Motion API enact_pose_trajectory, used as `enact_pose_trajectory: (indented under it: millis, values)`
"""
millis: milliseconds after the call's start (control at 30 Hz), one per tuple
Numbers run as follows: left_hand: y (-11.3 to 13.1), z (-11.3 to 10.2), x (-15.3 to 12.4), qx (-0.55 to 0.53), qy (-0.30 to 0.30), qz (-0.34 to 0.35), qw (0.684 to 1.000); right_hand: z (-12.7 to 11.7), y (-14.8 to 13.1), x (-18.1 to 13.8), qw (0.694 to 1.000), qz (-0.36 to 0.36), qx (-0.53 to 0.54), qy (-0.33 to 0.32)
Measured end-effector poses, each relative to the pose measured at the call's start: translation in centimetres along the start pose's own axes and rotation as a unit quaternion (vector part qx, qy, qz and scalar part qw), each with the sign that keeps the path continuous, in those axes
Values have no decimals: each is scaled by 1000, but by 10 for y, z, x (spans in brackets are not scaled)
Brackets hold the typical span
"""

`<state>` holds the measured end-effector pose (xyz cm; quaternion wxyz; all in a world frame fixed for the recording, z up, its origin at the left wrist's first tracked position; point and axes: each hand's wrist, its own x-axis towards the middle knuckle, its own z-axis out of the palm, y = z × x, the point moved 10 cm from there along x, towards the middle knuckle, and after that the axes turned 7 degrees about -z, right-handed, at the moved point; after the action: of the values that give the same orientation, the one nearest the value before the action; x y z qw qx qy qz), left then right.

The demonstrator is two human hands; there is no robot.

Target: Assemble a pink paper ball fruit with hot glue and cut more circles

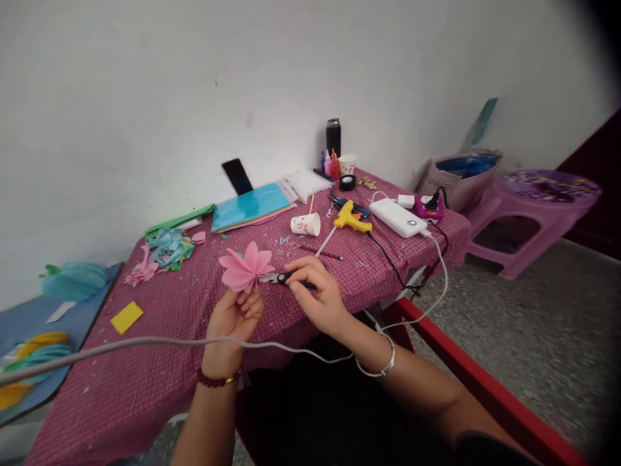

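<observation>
Flower (pixel 245 266) is up off the tabletop (pixel 160 323), pink petals fanned toward the camera, held from below by the left hand (pixel 236 315). The fingers (pixel 250 303) there are closed in a pinch on its base. Right hand (pixel 317 294) comes in from the side with the scissors (pixel 284 278), its fingers (pixel 305 264) curled round the black handles. The blades point at the flower's right edge and touch it or nearly so; whether they are parted is too small to tell.

It looks like a trim at the petal edge, and control is the thing. I'd keep the pinch low at the base so the petals stay spread and no fingertip sits in the blades' path. Better to turn the flower into the scissors than to chase it with them. Small bites near the blade tips should keep the petals even and the thin paper untorn.

One hazard: a white cable (pixel 145 341) drapes across both wrists and could tug an arm in mid-cut.

Farther back lie a tipped cup (pixel 306 224), a glue gun (pixel 353 219) and paper scraps (pixel 167 249), all well apart from the hands.
</observation>
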<state>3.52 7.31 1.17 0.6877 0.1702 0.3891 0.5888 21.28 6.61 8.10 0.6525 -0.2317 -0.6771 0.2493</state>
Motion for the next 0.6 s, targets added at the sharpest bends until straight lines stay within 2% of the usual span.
enact_pose_trajectory:
  millis: [167, 300, 433, 600]
  values:
    - [6, 1, 1, 54, -6, 37, 998, 4, -5, 4, 1000, -27, -11, -2]
    - [37, -17, -7, 115, 34, 135, 984, 3, 0, -1, 999, -31, -19, -22]
    - [88, -60, -34, 195, 126, 247, 941, 4, 11, -5, 998, -23, -36, -38]
    - [157, -131, -103, 287, 279, 359, 843, 19, 34, -18, 994, -3, -40, -97]
